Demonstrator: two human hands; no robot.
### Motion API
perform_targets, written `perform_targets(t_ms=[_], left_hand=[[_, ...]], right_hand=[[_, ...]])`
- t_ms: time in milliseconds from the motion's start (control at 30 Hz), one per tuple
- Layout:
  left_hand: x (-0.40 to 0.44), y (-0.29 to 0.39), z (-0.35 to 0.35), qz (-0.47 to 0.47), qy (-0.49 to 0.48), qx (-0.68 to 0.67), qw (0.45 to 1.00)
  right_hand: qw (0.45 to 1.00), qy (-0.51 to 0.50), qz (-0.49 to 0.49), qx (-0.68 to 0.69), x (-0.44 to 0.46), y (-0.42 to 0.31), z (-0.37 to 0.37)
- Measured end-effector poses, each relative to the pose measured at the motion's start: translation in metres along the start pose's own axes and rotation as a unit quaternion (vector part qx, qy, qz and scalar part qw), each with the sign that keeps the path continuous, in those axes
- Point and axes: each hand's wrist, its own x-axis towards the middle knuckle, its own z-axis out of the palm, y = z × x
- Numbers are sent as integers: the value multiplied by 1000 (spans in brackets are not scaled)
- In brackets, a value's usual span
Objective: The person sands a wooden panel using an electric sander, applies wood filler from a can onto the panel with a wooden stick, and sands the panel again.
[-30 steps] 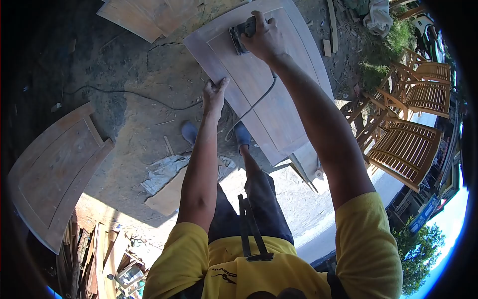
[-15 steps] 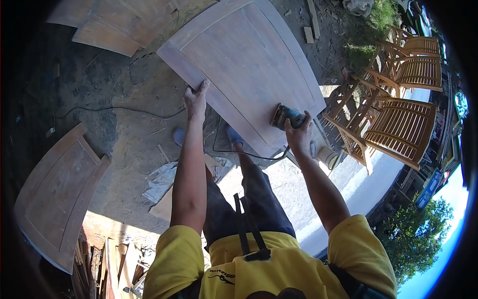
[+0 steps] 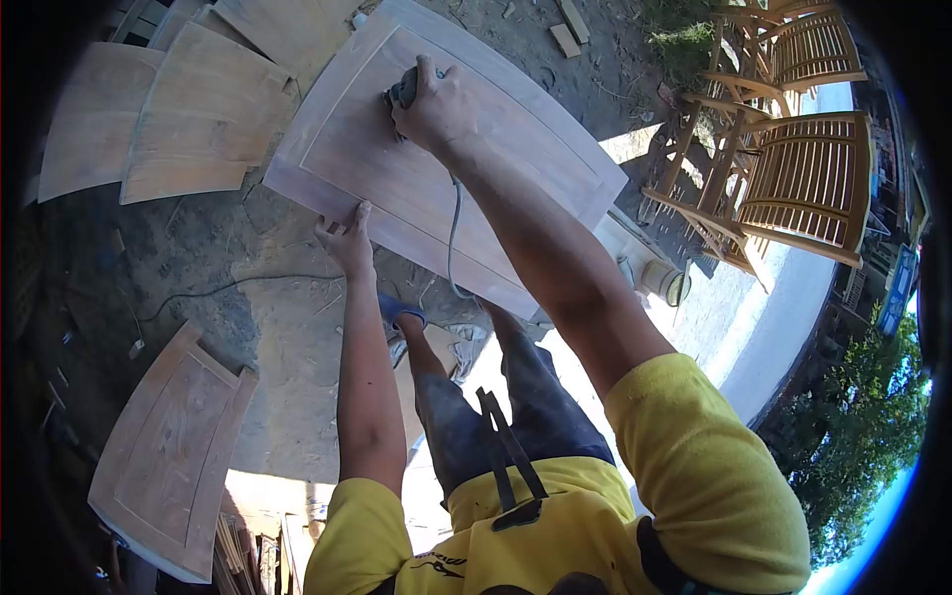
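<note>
A wide wooden panel [image 3: 535, 149] with a framed border and pale, dusty surface lies in front of me. Against its face, near the far left part, my right hand [image 3: 441, 109] is wrapped round a dark power sander [image 3: 402, 91], whose underside is hidden. The sander's cord [image 3: 453, 238] hangs over the panel's near edge. My left hand [image 3: 347, 238] grips that near edge at the left, thumb on top and the other fingers partly hidden.
Slatted wooden chairs [image 3: 803, 178] stand at right. More flat panels [image 3: 208, 114] lie at upper left, and a framed panel [image 3: 169, 451] at lower left. A small bucket [image 3: 664, 283] stands beyond the worked panel's right end. A cable [image 3: 228, 286] crosses the ground.
My right hand has carried the sander across the panel from the near right to the far left. My left hand stays on the near edge. The whole view has shifted somewhat.
</note>
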Motion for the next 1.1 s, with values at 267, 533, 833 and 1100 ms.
perform_targets(t_ms=[267,533,833,1100], left_hand=[[-4,75,87,328,-7,396,858],[8,61,127,326,16,516,792],[8,73,130,310,-3,518,797],[15,63,129,314,2,563,764]], right_hand=[[976,101,191,-33,-107,188,-48],[918,136,368,-62,-85,276,-79],[990,71,125,7,110,58,-51],[995,23,15,99,163,-24,-8]])
